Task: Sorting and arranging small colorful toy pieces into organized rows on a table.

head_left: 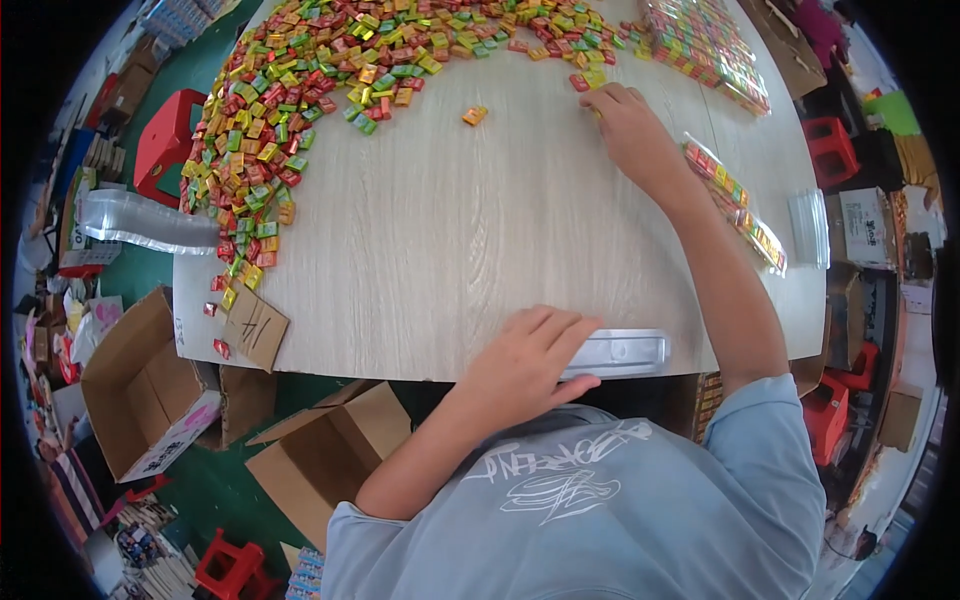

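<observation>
Near the front edge of the table, my left hand (530, 365) is closed around the left end of a narrow clear plastic tray (630, 350), fingers over it and thumb on the near side. The visible part of the tray looks bare. My right hand (630, 130) is stretched far out over the table, its fingers pinched together; a bit of yellow wrapper shows under the fingertips. Just beyond them lie a few small wrapped candies (593, 79). A big pile of red, green, yellow and orange wrapped candies (330, 50) spreads across the table's far and left sides.
Filled candy packs (705, 55) are stacked at the far right; filled strips (735, 205) lie beside my right forearm. Clear trays (808, 228) sit at the right edge, nested trays (150, 222) at the left. Cardboard boxes (150, 390) and red stools (170, 145) surround the table (430, 240).
</observation>
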The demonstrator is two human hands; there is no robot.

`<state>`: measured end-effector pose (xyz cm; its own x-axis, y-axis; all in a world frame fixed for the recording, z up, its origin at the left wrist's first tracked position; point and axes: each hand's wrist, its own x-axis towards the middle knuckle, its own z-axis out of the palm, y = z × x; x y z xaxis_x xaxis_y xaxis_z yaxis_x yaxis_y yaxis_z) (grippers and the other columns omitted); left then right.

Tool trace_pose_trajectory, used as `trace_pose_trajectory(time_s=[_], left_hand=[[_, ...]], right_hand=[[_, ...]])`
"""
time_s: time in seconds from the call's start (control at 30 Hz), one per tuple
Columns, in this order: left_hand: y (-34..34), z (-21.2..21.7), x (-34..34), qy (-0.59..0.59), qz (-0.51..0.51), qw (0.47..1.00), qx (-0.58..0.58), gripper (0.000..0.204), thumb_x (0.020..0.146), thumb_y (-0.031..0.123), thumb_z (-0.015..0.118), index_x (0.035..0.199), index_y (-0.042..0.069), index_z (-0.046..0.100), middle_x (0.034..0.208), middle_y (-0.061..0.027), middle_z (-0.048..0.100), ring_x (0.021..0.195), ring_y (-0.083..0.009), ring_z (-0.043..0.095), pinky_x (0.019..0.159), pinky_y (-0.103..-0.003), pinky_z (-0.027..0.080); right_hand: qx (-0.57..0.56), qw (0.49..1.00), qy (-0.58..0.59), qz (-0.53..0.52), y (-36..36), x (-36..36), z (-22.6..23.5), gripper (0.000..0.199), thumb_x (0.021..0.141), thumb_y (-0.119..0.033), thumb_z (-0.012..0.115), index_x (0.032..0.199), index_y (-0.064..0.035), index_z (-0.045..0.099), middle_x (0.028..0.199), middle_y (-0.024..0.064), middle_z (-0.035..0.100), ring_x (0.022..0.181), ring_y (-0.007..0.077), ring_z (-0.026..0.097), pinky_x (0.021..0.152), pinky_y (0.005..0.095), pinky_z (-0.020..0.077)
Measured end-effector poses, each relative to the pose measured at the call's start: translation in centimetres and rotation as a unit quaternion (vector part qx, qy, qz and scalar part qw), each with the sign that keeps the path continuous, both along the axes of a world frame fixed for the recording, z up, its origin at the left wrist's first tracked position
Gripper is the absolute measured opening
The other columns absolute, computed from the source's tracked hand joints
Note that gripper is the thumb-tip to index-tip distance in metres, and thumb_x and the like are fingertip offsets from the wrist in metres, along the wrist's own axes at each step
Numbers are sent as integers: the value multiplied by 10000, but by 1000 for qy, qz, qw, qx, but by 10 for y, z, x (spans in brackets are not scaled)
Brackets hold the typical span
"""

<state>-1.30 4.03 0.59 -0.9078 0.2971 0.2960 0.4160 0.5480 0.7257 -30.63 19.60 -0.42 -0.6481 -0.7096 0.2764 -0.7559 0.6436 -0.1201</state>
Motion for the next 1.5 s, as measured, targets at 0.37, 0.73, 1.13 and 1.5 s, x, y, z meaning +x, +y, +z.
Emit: trace_pose_trajectory(time_s=[0.37,0.73,1.13,1.5], left_hand=[[-5,-5,1,11,-37,999,14,577,887,341,788,1348,44,607,1250,-117,638,1149,-299,608,996,-413,494],[-9,-5,2,10,-60,998,15,542,895,338,776,1318,48,603,1230,-113,619,1143,-289,597,987,-403,486],[-8,-8,4,3,-65,998,1,583,904,363,766,1348,28,592,1255,-133,616,1177,-300,587,1017,-409,475],[-7,0,3,20,-30,999,1,685,937,441,712,1424,-8,535,1303,-171,593,1181,-329,577,1030,-422,456]], right_hand=[[-42,999,-2,-10,-38,-6,5,305,939,-13,621,1239,-59,648,1250,153,632,1254,360,586,1061,451,488],[-24,998,11,55,-53,-5,29,265,973,-47,579,1220,-26,671,1250,150,671,1227,377,598,1065,466,474],[-18,998,-49,41,-33,15,22,277,923,49,558,1166,-12,675,1274,139,695,1221,348,626,1071,437,479],[-47,997,14,-59,-49,-44,24,331,938,-12,532,1224,-41,696,1321,135,687,1279,341,616,1098,463,466]])
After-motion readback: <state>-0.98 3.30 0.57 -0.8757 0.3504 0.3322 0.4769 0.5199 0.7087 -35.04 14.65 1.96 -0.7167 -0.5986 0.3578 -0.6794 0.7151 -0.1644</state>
